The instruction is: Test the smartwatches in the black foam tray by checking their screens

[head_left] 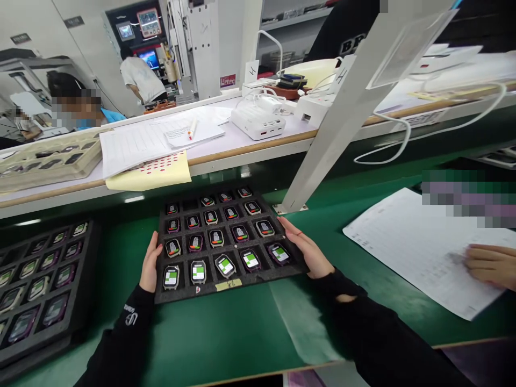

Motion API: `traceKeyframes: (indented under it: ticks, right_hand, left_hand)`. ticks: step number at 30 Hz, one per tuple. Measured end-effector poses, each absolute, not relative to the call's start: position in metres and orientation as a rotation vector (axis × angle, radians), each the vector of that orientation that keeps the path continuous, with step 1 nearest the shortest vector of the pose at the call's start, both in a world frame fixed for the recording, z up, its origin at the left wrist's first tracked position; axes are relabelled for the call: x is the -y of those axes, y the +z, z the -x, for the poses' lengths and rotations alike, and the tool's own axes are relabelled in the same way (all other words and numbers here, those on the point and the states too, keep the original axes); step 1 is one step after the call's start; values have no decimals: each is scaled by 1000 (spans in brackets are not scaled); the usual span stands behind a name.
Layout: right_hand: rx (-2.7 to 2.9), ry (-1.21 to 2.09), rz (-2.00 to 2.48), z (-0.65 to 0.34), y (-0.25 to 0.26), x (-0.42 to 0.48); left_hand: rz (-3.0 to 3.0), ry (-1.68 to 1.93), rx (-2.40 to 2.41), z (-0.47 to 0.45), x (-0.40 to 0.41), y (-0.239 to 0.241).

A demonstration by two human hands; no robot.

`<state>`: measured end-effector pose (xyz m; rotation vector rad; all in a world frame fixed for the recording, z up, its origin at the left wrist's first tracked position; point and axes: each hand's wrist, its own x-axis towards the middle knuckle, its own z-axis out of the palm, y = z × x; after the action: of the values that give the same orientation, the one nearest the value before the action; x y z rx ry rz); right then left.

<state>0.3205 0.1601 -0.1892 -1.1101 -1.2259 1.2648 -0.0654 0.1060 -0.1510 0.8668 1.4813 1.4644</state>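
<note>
A black foam tray (258, 277) of smartwatches lies across the middle of the view, with my two hands at its sides. My left hand (150, 264) grips its left edge, fingers hidden partly behind it. On the right edge my right hand (307, 248) holds it the same way, thumb along the rim. Lit watch faces fill most of the pockets; the nearest row, with a watch (224, 265) turned askew, shows green and white screens. Farther rows show dark screens with orange and green marks. One pocket (191, 205) in the far row holds no watch. A yellow label (228, 285) is on the front edge.
More watch trays (86, 269) are stacked at the left on the green bench (209, 344). At right, another person's hand (492, 266) rests on paper sheets (407, 252). A slanted metal post (330, 129) rises behind my tray, beside a shelf with papers (141, 142) and a white charger box (258, 122).
</note>
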Motion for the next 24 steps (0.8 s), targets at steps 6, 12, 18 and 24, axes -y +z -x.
traceKeyframes:
  ticks: [6, 12, 18, 24]
  right_hand:
    - [1176, 1251, 1131, -326, -189, -133]
    - [1062, 1014, 1307, -317, -174, -111]
    - [1594, 537, 1261, -272, -121, -93]
    - [2352, 426, 819, -205, -105, -103]
  left_hand:
    - [-828, 1450, -1451, 60, -82, -152]
    - [-889, 1415, -1467, 60, -82, -147]
    - [-968, 1336, -1422, 67, -90, -149]
    - [-957, 1304, -1363, 70, -91, -149]
